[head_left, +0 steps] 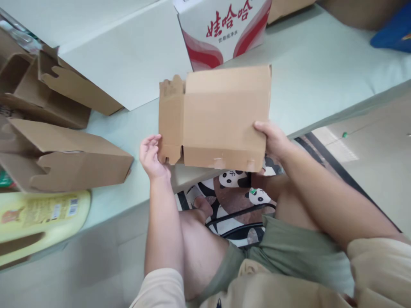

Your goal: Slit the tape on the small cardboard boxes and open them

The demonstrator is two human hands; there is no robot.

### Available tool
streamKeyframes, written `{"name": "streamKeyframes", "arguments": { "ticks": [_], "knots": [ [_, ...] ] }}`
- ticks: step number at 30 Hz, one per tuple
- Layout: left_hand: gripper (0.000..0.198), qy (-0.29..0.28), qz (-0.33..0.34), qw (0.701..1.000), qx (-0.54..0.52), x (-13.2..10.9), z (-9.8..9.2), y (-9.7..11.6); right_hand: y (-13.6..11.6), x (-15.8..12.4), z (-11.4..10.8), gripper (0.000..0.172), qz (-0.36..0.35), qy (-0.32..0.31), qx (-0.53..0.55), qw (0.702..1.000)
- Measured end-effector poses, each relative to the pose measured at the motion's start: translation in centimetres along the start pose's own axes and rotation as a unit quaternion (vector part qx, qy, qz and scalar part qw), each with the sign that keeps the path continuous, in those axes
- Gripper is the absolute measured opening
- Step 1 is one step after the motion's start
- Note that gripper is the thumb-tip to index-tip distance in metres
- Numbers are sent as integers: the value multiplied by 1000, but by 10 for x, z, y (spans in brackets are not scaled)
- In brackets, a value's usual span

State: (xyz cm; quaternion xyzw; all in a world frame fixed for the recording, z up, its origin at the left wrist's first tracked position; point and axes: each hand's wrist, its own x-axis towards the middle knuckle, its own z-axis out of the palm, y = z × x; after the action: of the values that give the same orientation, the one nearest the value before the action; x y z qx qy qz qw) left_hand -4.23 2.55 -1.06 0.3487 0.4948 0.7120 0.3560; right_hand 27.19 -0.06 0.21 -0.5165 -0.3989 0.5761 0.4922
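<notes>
Part-folded tan cardboard box (224,122): nearer the person than the white carton with red lettering (208,40) | open brown cardboard boxes (86,169): left of that carton, contents mostly hidden | right hand (274,139): clamping the tan box's right edge, thumb on top | left hand (150,157): fingers bent at its left flap, cannot tell if gripping

Boxes (85,167) stand left of the carton (224,122).

Right hand (272,139) partly hidden behind cardboard (224,122); yellow bottle (48,214) cut off left.
</notes>
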Motion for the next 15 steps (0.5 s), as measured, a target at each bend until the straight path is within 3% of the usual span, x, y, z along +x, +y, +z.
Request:
{"name": "streamKeyframes", "arguments": {
  "ticks": [5, 8, 11, 15],
  "knots": [
    [22, 0, -38, 999, 9, -4, 7, -1, -4, -20, -6, 26, 58, 45, 1, 997],
    [20, 9, -68, 998, 0, -7, 9, 1, -15, -30, -6, 26, 54, 79, 22, 995],
    [19, -2, -115, 993, -29, -10, 8, 6, -25, -37, -20, 24, -18, 192, 43, 980],
    [13, -19, -113, 993, -25, -12, 5, 10, -33, -38, -74, 26, -182, 387, -1, 904]
  ]
}}
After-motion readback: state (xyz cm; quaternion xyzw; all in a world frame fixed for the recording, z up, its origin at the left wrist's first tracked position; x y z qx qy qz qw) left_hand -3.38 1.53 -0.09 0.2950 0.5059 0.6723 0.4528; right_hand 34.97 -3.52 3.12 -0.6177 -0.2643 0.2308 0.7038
